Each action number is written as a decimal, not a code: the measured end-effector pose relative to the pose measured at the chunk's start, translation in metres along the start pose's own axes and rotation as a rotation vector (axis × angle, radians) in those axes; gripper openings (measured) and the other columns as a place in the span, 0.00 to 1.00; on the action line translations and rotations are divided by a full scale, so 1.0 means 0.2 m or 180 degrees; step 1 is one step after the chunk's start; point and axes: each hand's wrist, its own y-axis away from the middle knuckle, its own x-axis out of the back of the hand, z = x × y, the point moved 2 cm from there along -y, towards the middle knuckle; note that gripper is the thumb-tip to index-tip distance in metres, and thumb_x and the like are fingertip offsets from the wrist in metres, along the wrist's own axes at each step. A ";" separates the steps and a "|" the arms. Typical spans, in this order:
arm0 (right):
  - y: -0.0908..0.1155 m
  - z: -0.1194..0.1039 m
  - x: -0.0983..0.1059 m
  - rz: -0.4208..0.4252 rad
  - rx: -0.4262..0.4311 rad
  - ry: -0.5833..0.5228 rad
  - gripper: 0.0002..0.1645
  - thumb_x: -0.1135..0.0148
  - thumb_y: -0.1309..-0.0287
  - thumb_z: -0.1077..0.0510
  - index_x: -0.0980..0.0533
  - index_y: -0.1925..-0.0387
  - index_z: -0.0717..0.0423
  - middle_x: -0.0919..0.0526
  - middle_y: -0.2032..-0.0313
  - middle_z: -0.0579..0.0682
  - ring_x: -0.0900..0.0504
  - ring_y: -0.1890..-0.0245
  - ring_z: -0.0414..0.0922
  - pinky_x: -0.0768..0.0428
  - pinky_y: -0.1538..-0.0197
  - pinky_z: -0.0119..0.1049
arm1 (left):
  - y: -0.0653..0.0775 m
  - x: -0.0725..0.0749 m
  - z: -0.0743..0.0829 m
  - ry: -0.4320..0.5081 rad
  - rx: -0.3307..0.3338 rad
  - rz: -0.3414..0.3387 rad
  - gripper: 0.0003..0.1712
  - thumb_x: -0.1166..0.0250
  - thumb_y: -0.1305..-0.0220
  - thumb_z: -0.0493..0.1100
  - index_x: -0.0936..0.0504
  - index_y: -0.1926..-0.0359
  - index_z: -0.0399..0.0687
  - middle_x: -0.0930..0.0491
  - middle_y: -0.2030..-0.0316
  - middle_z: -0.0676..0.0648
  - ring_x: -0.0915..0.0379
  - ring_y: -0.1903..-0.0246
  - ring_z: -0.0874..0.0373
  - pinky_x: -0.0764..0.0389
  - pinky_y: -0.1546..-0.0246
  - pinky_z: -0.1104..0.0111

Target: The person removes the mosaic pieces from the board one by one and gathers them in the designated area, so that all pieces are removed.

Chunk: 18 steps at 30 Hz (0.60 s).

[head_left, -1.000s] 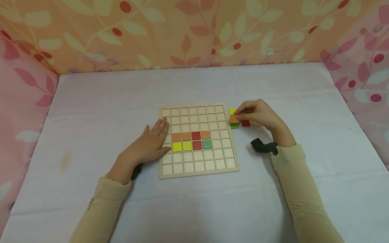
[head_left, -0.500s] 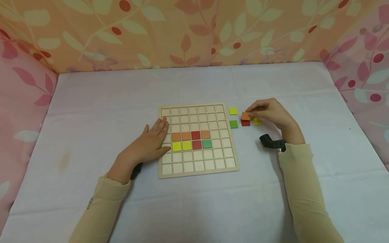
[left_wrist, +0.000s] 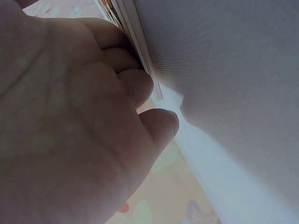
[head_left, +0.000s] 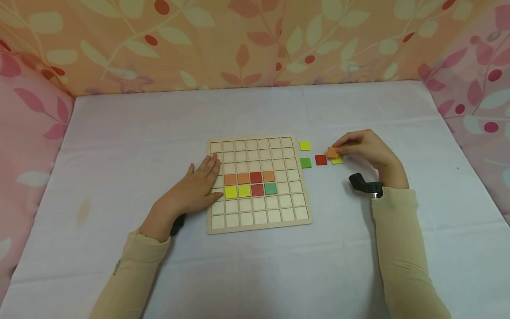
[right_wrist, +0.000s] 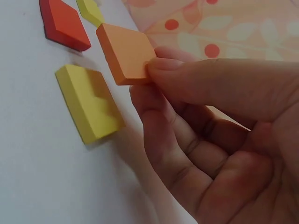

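Between thumb and fingertips my right hand (head_left: 366, 150) pinches an orange square tile (right_wrist: 128, 53), held just above the table. Right below it lies a yellow tile (right_wrist: 88, 102), partly covered by the orange one in the head view. A red tile (head_left: 320, 160) rests to the left of that, and a green tile (head_left: 305, 162) and another yellow tile (head_left: 304, 145) lie along the board's right edge. My left hand (head_left: 195, 186) rests with straight fingers on the left edge of the wooden grid board (head_left: 259, 228). Orange, red, yellow and green tiles fill two short rows of its cells.
A white cloth (head_left: 247, 274) covers the table. Floral fabric (head_left: 255, 44) stands upright along the back and both sides. A black wrist-worn device (head_left: 364, 184) juts from the right wrist toward the table.
My right hand has carried the orange tile rightward, from over the green tile past the red one to the yellow one. The left hand has stayed on the board.
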 end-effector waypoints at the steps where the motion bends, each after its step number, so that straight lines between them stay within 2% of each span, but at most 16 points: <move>1: 0.00 0.00 0.00 0.0000 0.0001 0.0003 0.10 0.36 0.46 0.69 0.20 0.61 0.72 0.16 0.68 0.45 0.21 0.68 0.41 0.23 0.62 0.29 | 0.00 0.00 0.00 0.0003 -0.0002 0.0001 0.46 0.44 0.32 0.50 0.60 0.29 0.29 0.69 0.28 0.36 0.74 0.29 0.44 0.64 0.34 0.43; 8: 0.02 0.04 0.04 0.0041 -0.0070 0.0008 0.11 0.36 0.45 0.68 0.20 0.60 0.72 0.15 0.67 0.44 0.20 0.68 0.40 0.22 0.63 0.29 | 0.00 0.00 0.00 0.0000 -0.0023 0.0005 0.46 0.45 0.32 0.50 0.60 0.29 0.29 0.68 0.28 0.35 0.74 0.29 0.44 0.64 0.35 0.43; 18: 0.06 0.09 0.12 0.0177 -0.0295 0.0127 0.13 0.37 0.43 0.66 0.20 0.56 0.70 0.15 0.66 0.41 0.23 0.63 0.39 0.26 0.61 0.26 | 0.01 0.00 0.00 0.0020 -0.0015 -0.0003 0.46 0.45 0.32 0.50 0.61 0.29 0.30 0.68 0.28 0.36 0.74 0.29 0.44 0.64 0.35 0.43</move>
